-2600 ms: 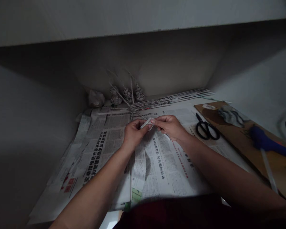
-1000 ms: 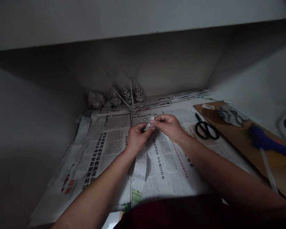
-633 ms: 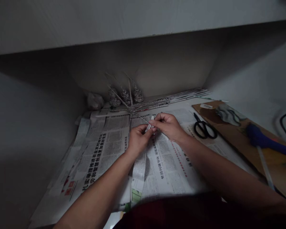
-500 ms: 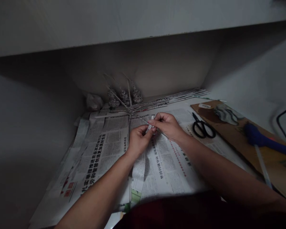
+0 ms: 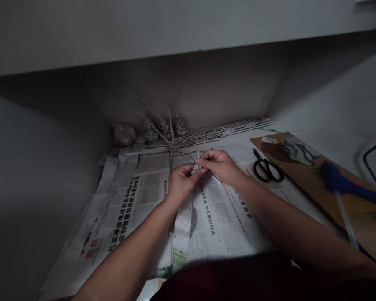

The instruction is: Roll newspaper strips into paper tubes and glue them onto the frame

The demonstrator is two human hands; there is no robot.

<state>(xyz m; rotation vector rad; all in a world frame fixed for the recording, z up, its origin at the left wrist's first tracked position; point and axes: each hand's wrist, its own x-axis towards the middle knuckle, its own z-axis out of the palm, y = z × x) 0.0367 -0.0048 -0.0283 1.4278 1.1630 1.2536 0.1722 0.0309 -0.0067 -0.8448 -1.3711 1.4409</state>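
Note:
My left hand (image 5: 183, 184) and my right hand (image 5: 217, 165) meet above the newspapers, fingertips nearly touching. Both are closed in a pinch on a newspaper strip (image 5: 182, 228), whose long end hangs below my left hand; a white bit of it pokes up between the fingers. A thin rolled paper tube (image 5: 186, 157) slants past the fingertips and comes out under my right hand. Its far end reaches a small hub of crossed paper tubes (image 5: 173, 146). My fingers hide exactly how strip and tube meet.
Newspapers (image 5: 144, 175) cover the work surface. Behind stand three woven paper pieces (image 5: 181, 126), a plastic bag (image 5: 124, 134) and a bundle of paper tubes (image 5: 225, 131). On the right lie black scissors (image 5: 268, 169), cardboard (image 5: 363, 213), a glove (image 5: 297, 151) and a blue glue gun (image 5: 351, 184).
The white bit of strip between my fingertips has shifted slightly and looks narrower. Both hands stay in almost the same place, still pinching.

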